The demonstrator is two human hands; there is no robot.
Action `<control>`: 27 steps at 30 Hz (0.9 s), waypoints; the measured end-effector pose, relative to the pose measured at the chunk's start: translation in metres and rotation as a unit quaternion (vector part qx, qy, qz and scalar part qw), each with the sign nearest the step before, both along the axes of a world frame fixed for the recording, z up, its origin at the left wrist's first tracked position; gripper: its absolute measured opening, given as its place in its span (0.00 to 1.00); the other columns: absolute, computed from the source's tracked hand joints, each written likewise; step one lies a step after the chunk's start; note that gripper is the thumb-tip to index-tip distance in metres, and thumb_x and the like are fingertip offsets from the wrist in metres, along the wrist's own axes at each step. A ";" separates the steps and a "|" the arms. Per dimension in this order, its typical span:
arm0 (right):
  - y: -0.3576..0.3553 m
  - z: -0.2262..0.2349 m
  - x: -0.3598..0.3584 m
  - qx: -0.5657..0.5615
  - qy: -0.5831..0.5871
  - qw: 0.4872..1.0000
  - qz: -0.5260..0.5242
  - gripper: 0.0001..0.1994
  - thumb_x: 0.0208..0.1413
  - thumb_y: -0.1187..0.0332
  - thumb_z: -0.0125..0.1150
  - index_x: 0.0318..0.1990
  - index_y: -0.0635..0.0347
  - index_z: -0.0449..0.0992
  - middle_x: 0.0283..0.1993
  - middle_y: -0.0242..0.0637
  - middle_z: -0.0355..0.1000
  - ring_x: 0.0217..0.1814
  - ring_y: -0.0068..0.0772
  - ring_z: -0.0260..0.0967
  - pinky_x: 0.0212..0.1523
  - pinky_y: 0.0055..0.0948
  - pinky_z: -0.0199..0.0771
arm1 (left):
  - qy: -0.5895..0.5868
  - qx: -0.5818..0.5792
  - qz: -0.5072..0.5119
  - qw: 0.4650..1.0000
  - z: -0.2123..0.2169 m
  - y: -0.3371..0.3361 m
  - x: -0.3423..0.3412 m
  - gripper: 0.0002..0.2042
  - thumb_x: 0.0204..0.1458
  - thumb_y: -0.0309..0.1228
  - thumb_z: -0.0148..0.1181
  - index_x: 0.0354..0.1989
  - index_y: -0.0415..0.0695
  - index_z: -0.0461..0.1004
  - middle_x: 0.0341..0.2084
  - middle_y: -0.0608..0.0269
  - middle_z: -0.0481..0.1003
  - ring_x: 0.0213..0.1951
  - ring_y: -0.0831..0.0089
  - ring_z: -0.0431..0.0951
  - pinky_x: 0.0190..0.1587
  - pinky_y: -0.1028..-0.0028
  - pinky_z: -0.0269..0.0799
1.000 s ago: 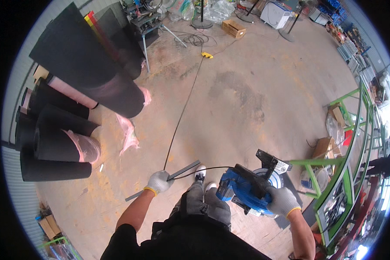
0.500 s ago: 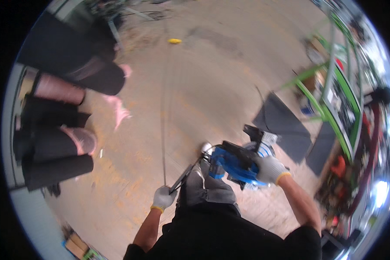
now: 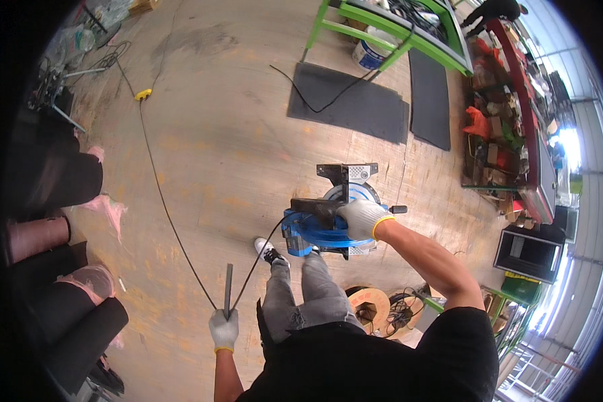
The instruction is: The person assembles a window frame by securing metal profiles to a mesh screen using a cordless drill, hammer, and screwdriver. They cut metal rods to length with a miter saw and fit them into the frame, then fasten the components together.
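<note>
The blue mitre saw (image 3: 328, 224) is carried by its top handle in the gloved right hand (image 3: 362, 218), the grip closed fully around the handle, with the saw held over the concrete floor (image 3: 234, 134) ahead of the legs. The gloved left hand (image 3: 223, 329) is closed on a short grey metal bar (image 3: 228, 289) and on the black power cable (image 3: 167, 214), which trails across the floor toward a yellow plug (image 3: 143, 95) near the far left corner. The saw is best kept level and close to the body. The cable is to be held clear of the shoe (image 3: 269, 251), since a loop underfoot could cause tripping.
</note>
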State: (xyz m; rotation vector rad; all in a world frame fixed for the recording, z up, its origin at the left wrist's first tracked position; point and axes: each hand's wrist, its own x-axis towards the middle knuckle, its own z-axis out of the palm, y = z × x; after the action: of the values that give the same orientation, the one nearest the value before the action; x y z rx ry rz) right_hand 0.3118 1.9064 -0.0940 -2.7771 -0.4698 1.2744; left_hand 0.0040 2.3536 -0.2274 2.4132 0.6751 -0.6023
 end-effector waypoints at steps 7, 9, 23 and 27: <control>-0.124 -0.106 -0.076 0.036 -0.028 0.996 -0.081 0.17 0.55 0.71 0.65 0.53 0.56 0.88 0.47 0.55 0.87 0.51 0.60 0.87 0.51 0.52 0.87 | -0.091 0.120 -0.102 0.983 -0.116 -0.031 0.061 0.20 0.62 0.47 0.72 0.34 0.39 0.80 0.31 0.41 0.83 0.36 0.36 0.84 0.43 0.45 0.79; -0.135 -0.130 -0.102 0.026 -0.042 0.992 -0.114 0.16 0.56 0.71 0.65 0.52 0.57 0.88 0.47 0.54 0.87 0.51 0.59 0.87 0.51 0.51 0.88 | -0.080 0.131 -0.083 0.985 -0.148 -0.037 0.091 0.20 0.60 0.47 0.73 0.35 0.40 0.81 0.31 0.41 0.84 0.36 0.36 0.84 0.43 0.46 0.80; -0.242 -0.233 -0.128 -0.013 -0.025 0.973 -0.231 0.18 0.58 0.71 0.67 0.56 0.53 0.87 0.52 0.54 0.86 0.57 0.58 0.86 0.54 0.53 0.88 | -0.023 0.102 -0.236 0.966 -0.217 -0.134 0.243 0.15 0.55 0.40 0.71 0.41 0.39 0.86 0.39 0.39 0.86 0.44 0.38 0.87 0.48 0.47 0.81; -0.249 -0.236 -0.118 -0.002 -0.036 0.973 -0.229 0.19 0.57 0.71 0.66 0.56 0.53 0.87 0.51 0.54 0.87 0.55 0.59 0.86 0.54 0.53 0.88 | 0.006 0.115 -0.186 0.976 -0.217 -0.150 0.268 0.15 0.57 0.40 0.69 0.42 0.40 0.86 0.41 0.40 0.86 0.47 0.39 0.87 0.52 0.47 0.81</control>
State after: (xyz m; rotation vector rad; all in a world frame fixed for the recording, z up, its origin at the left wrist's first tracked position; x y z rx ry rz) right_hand 0.1941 1.6575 -0.3305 -2.7113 0.1692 1.0657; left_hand 0.2721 2.2038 -0.4449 2.7830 0.3093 -0.7204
